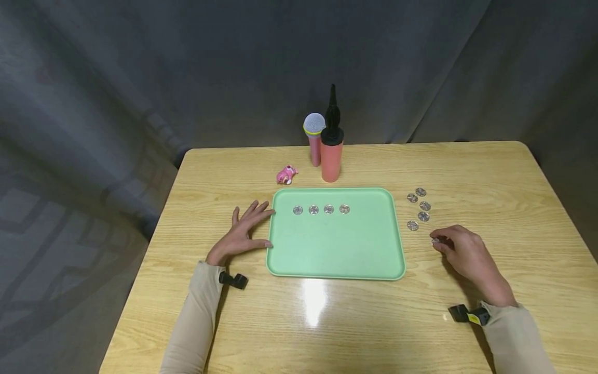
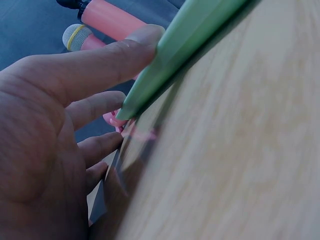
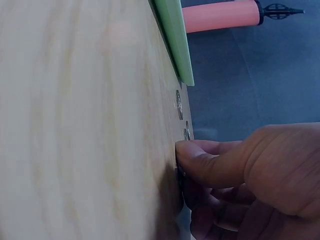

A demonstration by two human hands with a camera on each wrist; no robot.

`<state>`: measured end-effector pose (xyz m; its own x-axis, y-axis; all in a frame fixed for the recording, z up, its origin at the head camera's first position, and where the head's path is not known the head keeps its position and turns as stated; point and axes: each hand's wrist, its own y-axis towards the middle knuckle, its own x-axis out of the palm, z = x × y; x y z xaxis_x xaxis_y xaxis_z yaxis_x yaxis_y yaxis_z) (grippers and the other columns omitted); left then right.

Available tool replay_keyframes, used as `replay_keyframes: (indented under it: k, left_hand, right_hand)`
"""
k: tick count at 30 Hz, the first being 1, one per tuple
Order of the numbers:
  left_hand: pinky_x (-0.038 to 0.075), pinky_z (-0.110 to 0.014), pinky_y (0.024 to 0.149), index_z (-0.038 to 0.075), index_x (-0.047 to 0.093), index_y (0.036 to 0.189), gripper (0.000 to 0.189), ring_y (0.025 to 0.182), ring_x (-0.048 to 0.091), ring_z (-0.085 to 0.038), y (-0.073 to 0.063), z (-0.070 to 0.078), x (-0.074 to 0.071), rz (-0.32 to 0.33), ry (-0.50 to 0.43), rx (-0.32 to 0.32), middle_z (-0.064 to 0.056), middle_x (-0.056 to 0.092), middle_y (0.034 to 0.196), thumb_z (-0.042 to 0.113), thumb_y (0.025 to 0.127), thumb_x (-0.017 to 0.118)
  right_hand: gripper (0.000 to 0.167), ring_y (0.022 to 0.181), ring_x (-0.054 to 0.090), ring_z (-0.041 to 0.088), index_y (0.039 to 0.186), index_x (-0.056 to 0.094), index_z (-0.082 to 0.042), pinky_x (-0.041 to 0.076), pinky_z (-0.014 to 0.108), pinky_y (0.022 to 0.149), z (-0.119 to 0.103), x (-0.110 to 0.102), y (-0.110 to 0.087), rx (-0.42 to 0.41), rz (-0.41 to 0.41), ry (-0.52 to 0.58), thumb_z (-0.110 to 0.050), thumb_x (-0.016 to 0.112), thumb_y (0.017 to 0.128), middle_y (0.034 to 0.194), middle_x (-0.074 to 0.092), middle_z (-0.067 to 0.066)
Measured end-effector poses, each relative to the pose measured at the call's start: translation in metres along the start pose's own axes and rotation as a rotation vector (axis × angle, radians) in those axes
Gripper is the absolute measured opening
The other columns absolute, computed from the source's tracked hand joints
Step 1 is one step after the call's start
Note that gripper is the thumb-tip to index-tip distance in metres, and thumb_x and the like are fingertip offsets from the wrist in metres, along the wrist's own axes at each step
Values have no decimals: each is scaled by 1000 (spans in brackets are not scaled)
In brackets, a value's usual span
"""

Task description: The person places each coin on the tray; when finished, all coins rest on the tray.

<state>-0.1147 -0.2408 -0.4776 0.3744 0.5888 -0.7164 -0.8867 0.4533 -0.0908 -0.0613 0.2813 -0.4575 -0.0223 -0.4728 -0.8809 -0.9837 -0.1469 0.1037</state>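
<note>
My left hand (image 1: 240,236) lies at the left edge of the green tray (image 1: 336,259), thumb and fingers spread and touching its rim. In the left wrist view the thumb (image 2: 142,42) presses on the tray's side. My right hand (image 1: 467,254) is to the right of the tray, low over the table, pinching a silver coin (image 1: 435,240) between thumb and fingertips. Near it on the wood lie several loose coins (image 1: 423,216), scattered beside the tray's right edge. Inside the tray, a row of several coins (image 1: 313,209) runs along the upper left part.
Behind the tray stand a pink hand pump (image 1: 331,161) with a black nozzle and a pink toy microphone (image 1: 314,124). A small pink figurine (image 1: 287,175) lies left of them. The wooden table (image 1: 374,332) ends at a dark grey curtain (image 1: 233,72).
</note>
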Motion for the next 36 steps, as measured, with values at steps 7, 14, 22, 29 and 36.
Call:
replay_keyframes:
  k: [7, 14, 22, 29, 36]
  left_hand:
    - [-20, -65, 119, 20, 42, 153, 85, 159, 3, -36, 0, 1, 0, -1, 3, 6, -11, 23, 168, 32, 80, 83]
    - [-19, -66, 119, 19, 43, 153, 85, 159, 4, -37, -1, 1, 0, 2, 3, 12, -11, 24, 168, 31, 80, 84]
    - [-19, -65, 119, 20, 43, 153, 85, 159, 4, -36, 0, 0, 0, 1, 2, 5, -10, 24, 168, 32, 79, 84]
    - [-20, -65, 119, 20, 43, 152, 85, 159, 4, -36, 0, -1, -1, -2, 0, 3, -10, 24, 168, 32, 79, 84]
    - [-20, -64, 119, 21, 43, 153, 85, 159, 3, -35, 0, -1, 0, -5, -2, -4, -9, 23, 168, 33, 79, 84]
  right_hand:
    - [17, 91, 65, 43, 100, 73, 4, 52, 56, 75, 0, 0, 1, 58, -26, -7, -1, 76, 84, 103, 67, 29]
    - [17, 75, 58, 24, 97, 71, 4, 41, 27, 62, -2, -3, 3, 110, -54, 7, -4, 77, 83, 89, 66, 21]
    - [12, 72, 61, 14, 94, 71, 1, 43, 17, 58, 3, -6, 4, 113, -60, 48, -4, 77, 84, 83, 73, 15]
    - [9, 67, 57, -7, 94, 74, 1, 47, 13, 56, 5, -11, 6, 87, -54, 114, -2, 75, 86, 83, 75, 18]
    - [9, 63, 58, -14, 97, 74, 5, 48, 9, 54, 1, -19, 17, 55, -14, 190, 2, 71, 89, 81, 76, 22]
